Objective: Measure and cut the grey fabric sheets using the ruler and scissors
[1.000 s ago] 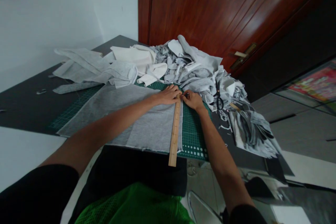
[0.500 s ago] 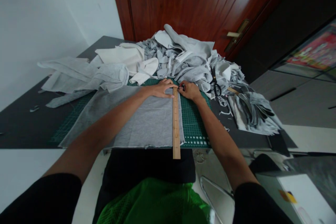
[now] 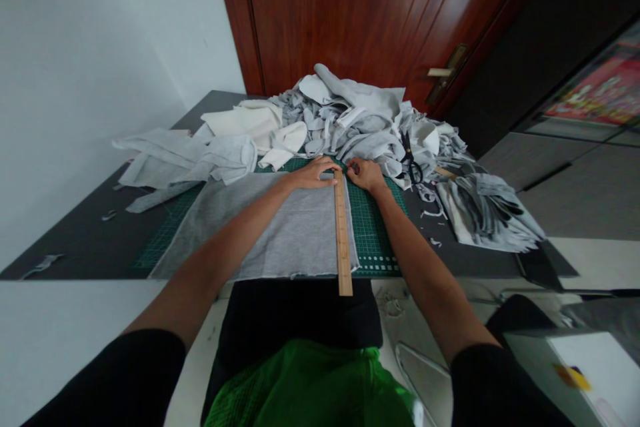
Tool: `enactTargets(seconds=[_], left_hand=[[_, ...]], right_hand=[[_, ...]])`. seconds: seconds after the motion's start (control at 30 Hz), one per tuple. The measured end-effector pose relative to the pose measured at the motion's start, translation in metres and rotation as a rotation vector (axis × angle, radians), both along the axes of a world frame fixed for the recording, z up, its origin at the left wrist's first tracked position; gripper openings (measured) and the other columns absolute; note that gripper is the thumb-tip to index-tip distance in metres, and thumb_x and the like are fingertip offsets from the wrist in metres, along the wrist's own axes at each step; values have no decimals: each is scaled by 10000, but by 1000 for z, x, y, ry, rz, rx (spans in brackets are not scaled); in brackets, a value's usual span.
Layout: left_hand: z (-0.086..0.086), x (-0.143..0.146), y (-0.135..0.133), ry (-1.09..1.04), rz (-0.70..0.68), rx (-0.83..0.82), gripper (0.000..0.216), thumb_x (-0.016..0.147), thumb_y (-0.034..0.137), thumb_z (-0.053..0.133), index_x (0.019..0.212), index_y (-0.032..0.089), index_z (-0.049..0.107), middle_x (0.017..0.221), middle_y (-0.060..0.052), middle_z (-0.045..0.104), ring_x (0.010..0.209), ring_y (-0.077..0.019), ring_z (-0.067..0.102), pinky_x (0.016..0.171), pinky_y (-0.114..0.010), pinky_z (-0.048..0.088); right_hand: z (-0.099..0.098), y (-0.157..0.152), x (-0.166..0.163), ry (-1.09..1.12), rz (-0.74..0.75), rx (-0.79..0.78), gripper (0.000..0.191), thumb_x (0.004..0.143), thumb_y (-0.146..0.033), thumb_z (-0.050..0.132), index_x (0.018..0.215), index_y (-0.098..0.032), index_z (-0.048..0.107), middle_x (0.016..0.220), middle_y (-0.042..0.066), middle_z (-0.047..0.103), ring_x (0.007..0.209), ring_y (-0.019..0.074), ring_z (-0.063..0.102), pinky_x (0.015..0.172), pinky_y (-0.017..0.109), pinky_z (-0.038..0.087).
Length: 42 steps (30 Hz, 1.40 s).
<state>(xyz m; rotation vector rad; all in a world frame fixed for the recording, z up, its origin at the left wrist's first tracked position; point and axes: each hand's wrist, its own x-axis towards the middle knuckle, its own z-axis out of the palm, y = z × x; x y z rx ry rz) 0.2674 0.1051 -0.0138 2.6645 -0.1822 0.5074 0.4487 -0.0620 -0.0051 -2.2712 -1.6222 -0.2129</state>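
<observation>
A wooden ruler (image 3: 343, 233) lies lengthwise along the right side of a grey piece of fabric (image 3: 280, 233), its near end jutting past the table edge. My left hand (image 3: 315, 173) rests with fingers spread on the fabric, thumb and fingertips touching the ruler's far end. Just right of that end is my right hand (image 3: 367, 175), its fingers curled closed. Something small and dark shows at those fingers, too small to name. Under the fabric lies a green cutting mat (image 3: 373, 233); a narrow strip of fabric shows right of the ruler.
Heaped grey and white fabric scraps (image 3: 355, 120) cover the back of the table. Black-handled scissors (image 3: 413, 163) lie at the heap's right side. A folded fabric stack (image 3: 493, 213) sits at right, loose grey cloth (image 3: 190, 157) at left. Behind stands a wooden door (image 3: 340, 13).
The view has shifted slightly, so the table appears a little lower and further right. My right hand has moved slightly away from the ruler's far end. My left hand stays on the ruler.
</observation>
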Motion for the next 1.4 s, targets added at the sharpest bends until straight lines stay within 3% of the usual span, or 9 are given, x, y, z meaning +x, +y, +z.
enactTargets(seconds=[0.23, 0.87, 1.2, 1.4], left_hand=[[-3, 4, 2, -13, 153, 31, 313, 1008, 331, 551, 1268, 219, 685, 1250, -118, 650, 1270, -303, 547, 1157, -492, 367], [-1, 1, -9, 36, 111, 113, 436, 943, 330, 580, 1338, 154, 636, 1407, -172, 600, 1352, -309, 532, 1198, -486, 384], [5, -4, -17, 22, 124, 137, 388, 946, 279, 580, 1311, 164, 643, 1344, -152, 620, 1307, -293, 565, 1189, -475, 418], [14, -16, -31, -100, 148, 166, 438, 951, 153, 497, 1378, 189, 588, 1487, -147, 532, 1460, -295, 427, 1251, -518, 354]], right_hand=[[0, 3, -1, 19, -37, 8, 334, 975, -334, 512, 1154, -205, 762, 971, 81, 817, 957, 281, 752, 819, 328, 530], [3, 0, -6, 23, -76, -7, 359, 998, -330, 505, 1187, -178, 771, 1089, 128, 815, 1004, 284, 742, 881, 334, 534], [2, -7, -9, 70, -61, 5, 337, 1007, -311, 511, 1179, -181, 770, 1086, 129, 811, 1030, 283, 733, 909, 340, 528], [0, -11, -9, 135, -53, 11, 264, 981, -272, 577, 1147, -212, 773, 988, 70, 814, 944, 240, 739, 822, 293, 532]])
